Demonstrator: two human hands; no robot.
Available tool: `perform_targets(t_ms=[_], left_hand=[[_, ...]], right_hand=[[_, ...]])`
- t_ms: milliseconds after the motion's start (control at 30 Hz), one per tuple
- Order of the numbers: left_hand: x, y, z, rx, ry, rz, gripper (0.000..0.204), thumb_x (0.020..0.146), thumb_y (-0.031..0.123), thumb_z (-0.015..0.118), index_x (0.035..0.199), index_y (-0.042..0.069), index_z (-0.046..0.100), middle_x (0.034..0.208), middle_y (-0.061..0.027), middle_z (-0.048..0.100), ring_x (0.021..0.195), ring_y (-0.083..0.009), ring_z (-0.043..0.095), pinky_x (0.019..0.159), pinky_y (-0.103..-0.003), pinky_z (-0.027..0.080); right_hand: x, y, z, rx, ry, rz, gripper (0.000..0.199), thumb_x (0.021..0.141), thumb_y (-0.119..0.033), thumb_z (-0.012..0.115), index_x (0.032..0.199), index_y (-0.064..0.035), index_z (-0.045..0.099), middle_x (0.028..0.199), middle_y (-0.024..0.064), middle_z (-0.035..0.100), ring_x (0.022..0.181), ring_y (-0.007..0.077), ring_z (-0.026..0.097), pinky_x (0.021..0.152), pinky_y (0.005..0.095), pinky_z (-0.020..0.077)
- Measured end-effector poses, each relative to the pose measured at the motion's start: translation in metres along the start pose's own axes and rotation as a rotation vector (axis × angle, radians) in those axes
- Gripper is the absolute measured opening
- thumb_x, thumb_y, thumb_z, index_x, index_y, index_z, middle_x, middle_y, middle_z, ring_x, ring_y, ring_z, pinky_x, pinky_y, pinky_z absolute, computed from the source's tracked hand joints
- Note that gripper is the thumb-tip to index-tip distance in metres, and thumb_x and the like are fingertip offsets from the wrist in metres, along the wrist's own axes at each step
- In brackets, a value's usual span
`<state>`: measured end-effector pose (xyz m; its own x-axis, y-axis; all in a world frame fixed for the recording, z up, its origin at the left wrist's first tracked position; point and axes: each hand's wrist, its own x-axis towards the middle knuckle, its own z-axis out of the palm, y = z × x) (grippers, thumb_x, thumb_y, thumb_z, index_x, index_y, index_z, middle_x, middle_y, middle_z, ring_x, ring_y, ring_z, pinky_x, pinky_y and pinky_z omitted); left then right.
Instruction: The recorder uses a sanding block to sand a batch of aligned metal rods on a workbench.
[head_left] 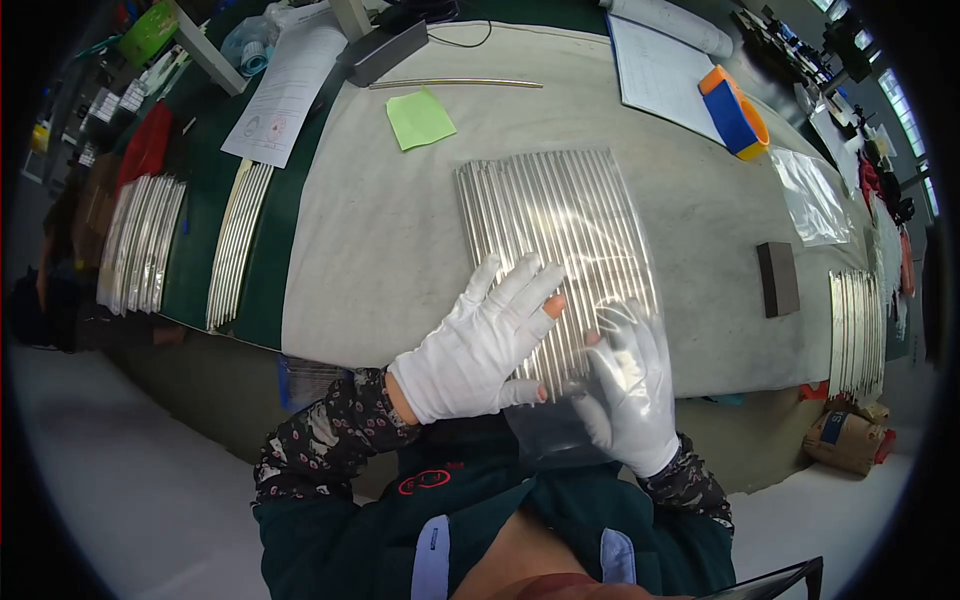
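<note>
A row of thin, shiny metal rods (545,210) lies side by side on the grey cloth in front of me, in a clear plastic bag (545,440) whose loose end hangs toward my body. My left hand (475,345), in a white glove with some bare fingertips, rests on the near left part of the rods, fingers spread. At the near right corner is my gloved right hand (635,390), its fingers stretched out. Clear film lies over the right fingers and partly blurs them; whether that hand is inside the bag, I cannot tell.
Bundled rods lie at the left (238,245) and right (857,335) edges. A dark block (778,280), clear bag (812,198), orange-and-blue tape rolls (735,112) and papers (665,75) are rightward. Beyond the rods are a green note (420,118) and a single rod (455,83).
</note>
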<state>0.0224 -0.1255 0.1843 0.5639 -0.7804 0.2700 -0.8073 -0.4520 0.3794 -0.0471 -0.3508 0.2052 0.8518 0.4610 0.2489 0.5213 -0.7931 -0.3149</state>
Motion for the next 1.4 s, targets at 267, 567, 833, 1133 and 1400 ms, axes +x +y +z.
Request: perform_targets(t_ms=[267, 567, 833, 1133, 1400], left_hand=[[-0.022, -0.003, -0.006, -0.091, -0.048, -0.004, 0.092, 0.084, 0.068, 0.046, 0.142, -0.001, 0.031, 0.148, -0.0255, 0.028, 0.136, -0.0436, 0.03, 0.111, -0.059, 0.02], [-0.014, -0.006, -0.006, -0.015, -0.043, 0.028, 0.088, 0.082, 0.071, 0.047, 0.136, 0.002, 0.04, 0.14, -0.0208, 0.039, 0.131, -0.0431, 0.038, 0.107, -0.062, 0.025], [-0.019, -0.006, -0.014, -0.135, 0.167, -0.062, 0.079, 0.089, 0.065, 0.04, 0.129, -0.002, 0.048, 0.139, -0.0203, 0.041, 0.131, -0.0423, 0.037, 0.107, -0.06, 0.026], [-0.025, -0.007, -0.009, -0.202, 0.3, -0.156, 0.076, 0.091, 0.064, 0.039, 0.126, -0.002, 0.051, 0.137, -0.0206, 0.043, 0.13, -0.0421, 0.039, 0.107, -0.054, 0.029], [-0.021, -0.007, -0.012, -0.139, 0.235, -0.135, 0.07, 0.091, 0.059, 0.044, 0.127, -0.001, 0.051, 0.137, -0.0206, 0.043, 0.13, -0.0434, 0.039, 0.106, -0.055, 0.031]], right_hand=[[-0.001, -0.011, 0.006, 0.143, 0.007, 0.006, 0.07, 0.066, -0.017, 0.075, 0.129, -0.0021, 0.048, 0.135, 0.0283, 0.041, 0.126, 0.0473, 0.039, 0.103, 0.0578, 0.0328], [0.003, 0.003, 0.01, 0.036, 0.103, 0.101, 0.063, 0.07, -0.019, 0.071, 0.124, 0.0008, 0.047, 0.13, 0.0293, 0.041, 0.121, 0.0502, 0.041, 0.101, 0.0558, 0.0358], [0.022, -0.022, 0.013, 0.133, -0.012, -0.062, 0.063, 0.069, -0.016, 0.072, 0.125, -0.0013, 0.049, 0.129, 0.0302, 0.042, 0.121, 0.0488, 0.041, 0.103, 0.0558, 0.0337], [0.025, -0.018, 0.005, 0.108, -0.097, -0.127, 0.065, 0.067, -0.024, 0.074, 0.125, -0.0046, 0.053, 0.12, 0.0239, 0.049, 0.123, 0.0424, 0.043, 0.105, 0.0545, 0.031], [0.04, -0.015, 0.003, 0.245, -0.144, -0.233, 0.055, 0.067, -0.022, 0.074, 0.115, -0.0024, 0.057, 0.121, 0.0237, 0.051, 0.113, 0.0413, 0.048, 0.096, 0.0505, 0.0384]])
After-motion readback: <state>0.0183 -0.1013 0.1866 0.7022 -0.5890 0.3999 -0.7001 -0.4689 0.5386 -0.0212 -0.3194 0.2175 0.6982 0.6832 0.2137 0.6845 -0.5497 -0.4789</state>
